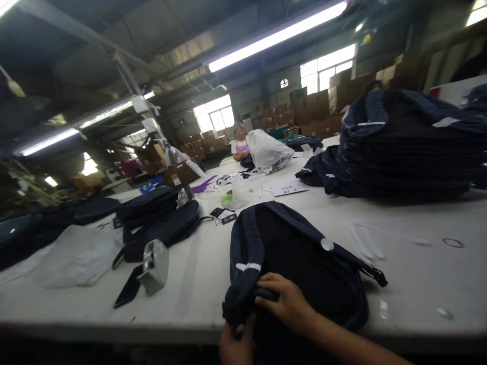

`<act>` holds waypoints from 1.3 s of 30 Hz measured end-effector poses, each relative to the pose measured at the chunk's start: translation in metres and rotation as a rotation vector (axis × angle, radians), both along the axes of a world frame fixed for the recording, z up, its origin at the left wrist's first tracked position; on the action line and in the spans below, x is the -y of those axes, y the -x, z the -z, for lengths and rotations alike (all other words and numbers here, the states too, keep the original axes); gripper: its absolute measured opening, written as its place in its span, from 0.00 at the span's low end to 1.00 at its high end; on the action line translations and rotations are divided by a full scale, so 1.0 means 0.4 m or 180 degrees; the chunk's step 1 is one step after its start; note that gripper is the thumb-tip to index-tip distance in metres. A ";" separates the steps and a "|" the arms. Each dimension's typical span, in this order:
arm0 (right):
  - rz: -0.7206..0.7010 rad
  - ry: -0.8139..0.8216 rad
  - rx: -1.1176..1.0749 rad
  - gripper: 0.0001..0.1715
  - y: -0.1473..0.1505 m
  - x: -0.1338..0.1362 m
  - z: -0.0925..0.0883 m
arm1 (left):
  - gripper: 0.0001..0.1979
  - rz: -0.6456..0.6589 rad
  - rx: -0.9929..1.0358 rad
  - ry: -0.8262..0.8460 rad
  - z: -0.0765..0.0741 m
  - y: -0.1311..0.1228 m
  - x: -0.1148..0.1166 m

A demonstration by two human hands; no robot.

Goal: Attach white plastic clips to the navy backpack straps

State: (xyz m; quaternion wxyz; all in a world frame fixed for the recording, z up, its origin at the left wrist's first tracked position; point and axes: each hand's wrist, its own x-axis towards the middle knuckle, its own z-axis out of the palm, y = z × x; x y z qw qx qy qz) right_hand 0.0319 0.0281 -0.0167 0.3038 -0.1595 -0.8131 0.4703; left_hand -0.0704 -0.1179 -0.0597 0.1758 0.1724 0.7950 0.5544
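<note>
A dark navy backpack (297,253) lies on the white table near its front edge, with its shoulder straps facing up. My right hand (285,301) is closed on the lower part of the left shoulder strap (249,253), thumb and fingers pinching the dark fabric. Below it, my left hand (238,344) grips the strap's lower end beside a black buckle (230,312); part of this hand is hidden. A white strip is wrapped round the left strap, and a round white piece (327,245) sits on the other strap, whose buckle end (376,276) rests on the table.
A tall stack of navy backpacks (407,147) stands at right. More dark bags (163,230), a grey-white block (155,267) and a clear plastic sheet (79,256) lie at left. Black tags (224,215) and white strips (361,238) are scattered about. Across the table a person (240,144) handles a bag.
</note>
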 end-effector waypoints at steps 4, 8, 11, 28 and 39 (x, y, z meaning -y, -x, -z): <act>-0.0307 0.0119 0.0059 0.13 0.016 -0.026 -0.026 | 0.24 -0.0082 0.0921 -0.1160 0.002 -0.010 0.004; -0.0150 -0.0065 0.0146 0.15 0.029 -0.022 -0.010 | 0.20 -0.0415 0.1272 -0.1584 0.014 -0.019 0.007; 0.0056 -0.0552 0.0312 0.16 0.026 -0.001 0.009 | 0.19 -0.0537 0.1020 -0.1638 0.022 -0.019 0.005; -0.0006 -0.2624 0.0956 0.24 0.072 0.044 0.016 | 0.23 -0.0704 0.1699 -0.2115 0.042 -0.027 0.012; -0.0221 -0.3197 0.0867 0.20 0.066 0.065 0.028 | 0.18 -0.0576 0.1000 -0.1500 0.039 -0.018 0.002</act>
